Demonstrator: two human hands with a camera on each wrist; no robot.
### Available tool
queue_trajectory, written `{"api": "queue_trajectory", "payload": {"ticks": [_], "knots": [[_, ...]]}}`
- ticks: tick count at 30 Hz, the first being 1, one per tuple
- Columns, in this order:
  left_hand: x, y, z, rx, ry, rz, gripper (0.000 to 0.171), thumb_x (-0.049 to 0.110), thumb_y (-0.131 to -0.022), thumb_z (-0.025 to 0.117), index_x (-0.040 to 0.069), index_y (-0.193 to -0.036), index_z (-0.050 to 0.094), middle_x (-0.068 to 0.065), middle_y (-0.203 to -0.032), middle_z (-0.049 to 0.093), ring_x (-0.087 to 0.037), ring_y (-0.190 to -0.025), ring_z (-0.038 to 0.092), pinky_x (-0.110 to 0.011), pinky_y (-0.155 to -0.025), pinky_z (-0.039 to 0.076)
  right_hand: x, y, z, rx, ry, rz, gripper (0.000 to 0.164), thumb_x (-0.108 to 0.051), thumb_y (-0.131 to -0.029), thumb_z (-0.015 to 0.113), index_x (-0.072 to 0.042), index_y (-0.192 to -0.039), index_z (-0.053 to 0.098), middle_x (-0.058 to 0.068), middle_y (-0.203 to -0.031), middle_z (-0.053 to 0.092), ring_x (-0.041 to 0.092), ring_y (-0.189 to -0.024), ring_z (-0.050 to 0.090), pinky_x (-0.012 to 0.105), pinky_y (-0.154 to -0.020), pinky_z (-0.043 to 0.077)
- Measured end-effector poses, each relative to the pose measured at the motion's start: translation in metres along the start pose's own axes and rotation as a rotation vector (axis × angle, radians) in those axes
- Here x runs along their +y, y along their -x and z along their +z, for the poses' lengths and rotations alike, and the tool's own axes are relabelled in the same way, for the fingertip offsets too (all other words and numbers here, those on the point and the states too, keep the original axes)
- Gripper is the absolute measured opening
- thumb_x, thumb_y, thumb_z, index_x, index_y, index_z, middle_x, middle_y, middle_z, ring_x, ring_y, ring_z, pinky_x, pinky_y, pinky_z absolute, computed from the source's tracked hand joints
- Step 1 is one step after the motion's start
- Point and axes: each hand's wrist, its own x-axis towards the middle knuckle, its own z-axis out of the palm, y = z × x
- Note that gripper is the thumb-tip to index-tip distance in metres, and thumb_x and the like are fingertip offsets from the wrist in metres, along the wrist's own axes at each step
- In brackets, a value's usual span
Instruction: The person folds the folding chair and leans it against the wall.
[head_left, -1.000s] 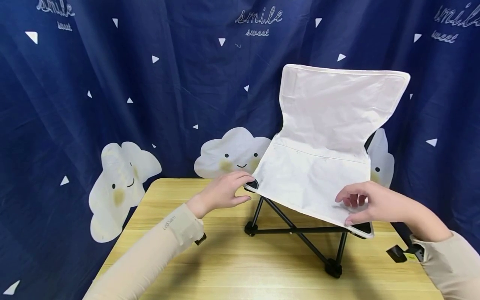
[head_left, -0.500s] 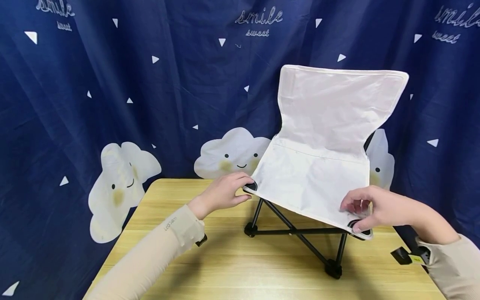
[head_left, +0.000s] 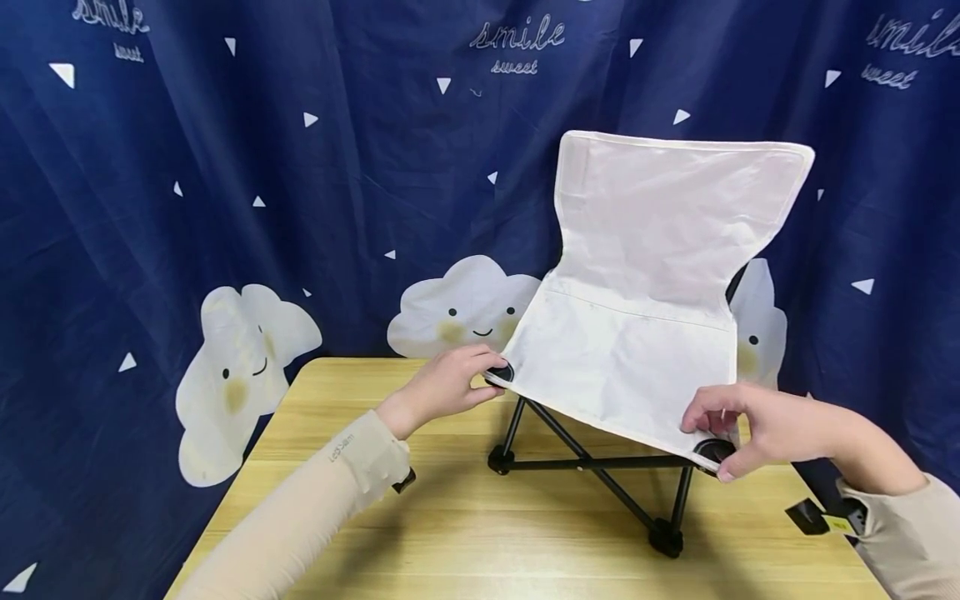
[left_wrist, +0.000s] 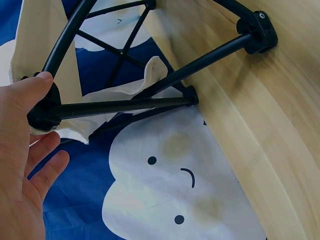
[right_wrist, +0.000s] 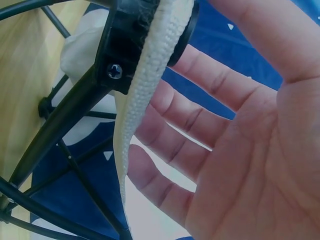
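Observation:
A folding chair [head_left: 637,358] with white fabric and a black tube frame stands on the wooden table, its backrest toward the curtain. My left hand [head_left: 446,383] pinches the seat's front left corner. In the left wrist view, the left thumb [left_wrist: 37,87] lies on the black corner joint [left_wrist: 45,110], with fingers on its other side. My right hand [head_left: 780,429] is at the front right corner. In the right wrist view, loosely bent right fingers [right_wrist: 200,90] touch the fabric edge [right_wrist: 145,75] beside another black joint [right_wrist: 117,55]. The right thumb tip is outside that view.
The wooden table [head_left: 465,533] extends under and in front of the chair. A dark blue curtain [head_left: 360,167] with white clouds and triangles hangs close behind it. Crossed black legs [head_left: 585,458] end in black feet on the tabletop.
My right hand has moved right and slightly down, from above the seat to its front right corner. The left hand stays at the left corner. The chair has shifted very slightly left.

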Motion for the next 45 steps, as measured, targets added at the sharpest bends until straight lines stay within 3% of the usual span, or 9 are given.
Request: {"api": "queue_trajectory", "payload": {"ticks": [11,22,29,35,45], "knots": [[-0.001,0.001,0.002,0.035,0.013,0.006,0.029,0.023,-0.092,0.090,0.013,-0.117,0.079,0.002,-0.109,0.077,-0.013,-0.096,0.074,-0.032,-0.085,0.064,-0.001,0.005,0.009,-0.016,0.042,-0.025,0.072,-0.012,-0.071,0.098,-0.014,-0.131,0.058,-0.005,-0.114,0.060,0.009,-0.097,0.054,0.027,-0.075,0.045],[-0.001,-0.001,0.001,0.035,0.027,0.004,0.027,0.021,-0.093,0.089,0.012,-0.116,0.079,0.003,-0.109,0.077,-0.012,-0.096,0.074,-0.030,-0.087,0.064,-0.002,0.006,0.017,-0.018,0.047,-0.026,0.085,-0.007,-0.059,0.098,-0.012,-0.132,0.053,-0.006,-0.113,0.055,0.007,-0.098,0.051,0.023,-0.078,0.043],[-0.001,0.000,0.001,0.042,0.033,0.004,0.029,0.012,-0.091,0.089,0.010,-0.117,0.079,0.001,-0.111,0.077,-0.013,-0.099,0.076,-0.031,-0.089,0.065,-0.002,0.005,0.021,-0.003,0.044,0.001,0.085,-0.002,-0.057,0.096,-0.013,-0.130,0.053,-0.007,-0.114,0.054,0.009,-0.099,0.052,0.022,-0.080,0.044],[-0.002,0.001,0.002,0.065,0.032,0.027,0.033,0.002,-0.086,0.089,0.007,-0.117,0.080,-0.001,-0.112,0.079,-0.017,-0.101,0.077,-0.031,-0.090,0.065,-0.010,0.006,0.022,0.076,0.152,0.009,0.081,-0.006,-0.055,0.100,-0.020,-0.124,0.060,-0.012,-0.108,0.059,0.003,-0.095,0.054,0.020,-0.077,0.045],[-0.003,0.001,0.003,0.098,0.059,0.031,0.035,-0.003,-0.083,0.088,0.006,-0.116,0.081,-0.004,-0.111,0.080,-0.019,-0.101,0.078,-0.032,-0.090,0.066,-0.017,0.007,0.028,0.188,0.342,0.028,0.072,-0.001,-0.046,0.098,-0.026,-0.103,0.062,-0.017,-0.107,0.068,-0.002,-0.094,0.058,0.017,-0.077,0.048]]}}
